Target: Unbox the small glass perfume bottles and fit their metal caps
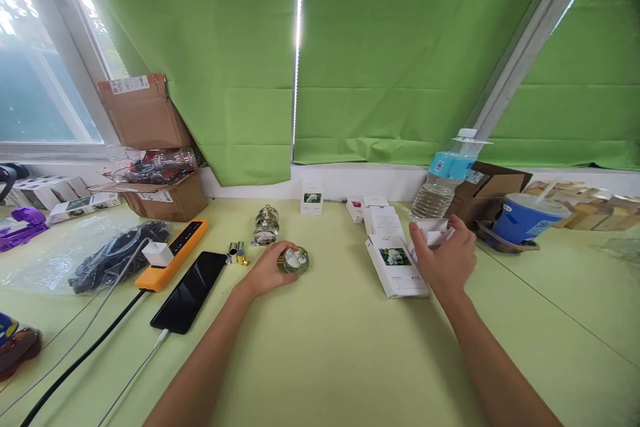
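Observation:
My left hand (265,272) is closed round a small glass bottle (297,259) that is tilted so its round, labelled face points right. Beyond that hand stands another clear glass bottle (267,225) with gold trim. Small gold and silver cylinders (237,253) sit to its left. On the right, my right hand (447,259) grips a small white box (435,233); the palm hides part of it. Just left of this hand lies a white box (397,270) with a white flower picture, and more white boxes (383,220) lie behind it.
One white flower box (312,201) stands near the wall. At left are a phone (189,292), an orange power strip (173,257), cables and an open cardboard box (160,193). A water bottle (443,177) leans at right, near a blue cup (527,217) and a brown carton (493,187).

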Available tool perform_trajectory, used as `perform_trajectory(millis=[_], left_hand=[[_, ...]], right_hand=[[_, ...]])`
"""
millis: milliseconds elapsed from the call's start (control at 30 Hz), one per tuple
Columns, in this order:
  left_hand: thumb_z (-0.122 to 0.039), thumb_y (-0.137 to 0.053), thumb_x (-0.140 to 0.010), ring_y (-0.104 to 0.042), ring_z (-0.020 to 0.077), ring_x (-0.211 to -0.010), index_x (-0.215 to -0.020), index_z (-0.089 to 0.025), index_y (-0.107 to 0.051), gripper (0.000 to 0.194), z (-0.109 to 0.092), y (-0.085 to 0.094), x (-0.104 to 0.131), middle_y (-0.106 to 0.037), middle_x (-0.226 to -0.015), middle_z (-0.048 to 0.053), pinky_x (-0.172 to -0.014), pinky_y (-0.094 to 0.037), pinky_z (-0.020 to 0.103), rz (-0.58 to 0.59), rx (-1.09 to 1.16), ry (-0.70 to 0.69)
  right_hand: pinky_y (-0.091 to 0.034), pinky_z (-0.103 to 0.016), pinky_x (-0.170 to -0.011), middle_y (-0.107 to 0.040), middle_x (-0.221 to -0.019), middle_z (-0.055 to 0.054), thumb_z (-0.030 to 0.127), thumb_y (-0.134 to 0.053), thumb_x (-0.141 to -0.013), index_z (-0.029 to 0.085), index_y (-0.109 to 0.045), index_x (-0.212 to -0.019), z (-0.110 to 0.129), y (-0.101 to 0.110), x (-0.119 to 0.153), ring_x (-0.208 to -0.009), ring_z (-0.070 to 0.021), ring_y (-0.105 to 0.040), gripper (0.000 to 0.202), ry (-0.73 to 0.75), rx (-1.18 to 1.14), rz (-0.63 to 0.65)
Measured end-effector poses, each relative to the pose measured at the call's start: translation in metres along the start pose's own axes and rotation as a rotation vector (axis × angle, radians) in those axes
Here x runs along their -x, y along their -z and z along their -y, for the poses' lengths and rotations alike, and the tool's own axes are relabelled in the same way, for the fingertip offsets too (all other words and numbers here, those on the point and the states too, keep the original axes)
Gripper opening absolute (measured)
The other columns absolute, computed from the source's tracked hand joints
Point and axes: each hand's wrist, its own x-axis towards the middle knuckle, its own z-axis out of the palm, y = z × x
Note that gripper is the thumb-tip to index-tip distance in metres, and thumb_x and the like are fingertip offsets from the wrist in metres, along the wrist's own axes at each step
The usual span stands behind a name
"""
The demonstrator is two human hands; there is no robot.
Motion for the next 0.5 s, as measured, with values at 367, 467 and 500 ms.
perform_trajectory(millis=[367,467,500], left_hand=[[-0.026,-0.077,-0.064,-0.054,0.0249,-0.109,-0.114,-0.025,-0.058,0.054,0.005,-0.001,-0.001,-0.057,-0.116,0.006,-0.096,-0.044,0.038,-0.004,0.029,0.001],[-0.025,-0.079,-0.063,-0.054,0.0247,-0.109,-0.114,-0.026,-0.059,0.055,0.007,-0.002,-0.002,-0.058,-0.116,0.006,-0.097,-0.044,0.039,0.021,0.037,-0.02],[-0.025,-0.079,-0.063,-0.054,0.0246,-0.109,-0.115,-0.026,-0.059,0.055,0.007,-0.002,-0.002,-0.058,-0.116,0.006,-0.097,-0.044,0.039,0.029,0.038,-0.024]], right_hand=[[-0.032,-0.053,-0.103,-0.041,-0.139,-0.018,0.042,-0.053,-0.087,0.017,-0.045,-0.127,0.039,0.011,0.017,-0.129,-0.0344,-0.038,0.048,0.462,-0.177,-0.034],[-0.038,-0.046,-0.099,-0.05,-0.132,-0.01,0.031,-0.052,-0.088,0.025,-0.058,-0.109,0.069,0.007,0.049,-0.12,-0.0282,-0.048,0.022,0.795,-0.302,0.265],[-0.039,-0.045,-0.098,-0.052,-0.131,-0.008,0.029,-0.051,-0.089,0.026,-0.06,-0.104,0.078,0.006,0.058,-0.117,-0.027,-0.051,0.018,0.897,-0.298,0.354]])
